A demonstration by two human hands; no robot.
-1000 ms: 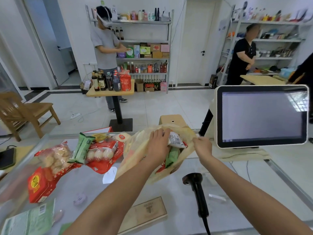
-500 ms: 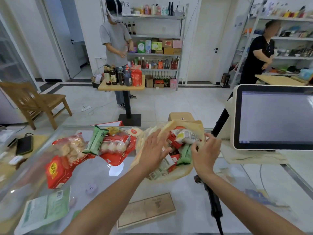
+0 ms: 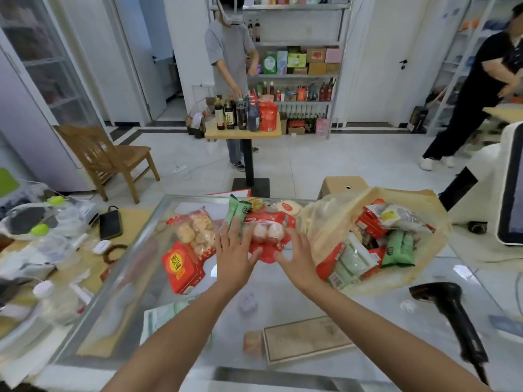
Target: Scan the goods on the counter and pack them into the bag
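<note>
A yellowish plastic bag (image 3: pixel 424 267) lies open on the glass counter (image 3: pixel 283 301), filled with several red, green and white snack packs. Left of it lies a red pack of round white buns (image 3: pixel 268 232), with a green pack (image 3: pixel 237 212) and a red pack of fried balls (image 3: pixel 194 233) beside it. My left hand (image 3: pixel 235 250) and my right hand (image 3: pixel 298 254) hover with spread fingers over the near side of the bun pack, holding nothing. A black handheld scanner (image 3: pixel 450 312) lies at the right of the counter.
A red box (image 3: pixel 182 267) and a green-white pack (image 3: pixel 164 315) lie near the counter's left edge. A wooden plaque (image 3: pixel 308 339) sits at the front. The register screen (image 3: pixel 510 193) stands at the right. A cluttered side desk (image 3: pixel 56 250) is left; two people stand behind.
Both hands left the bag's opening and moved left to the bun pack. My view swung left and down, so the screen now sits at the right edge.
</note>
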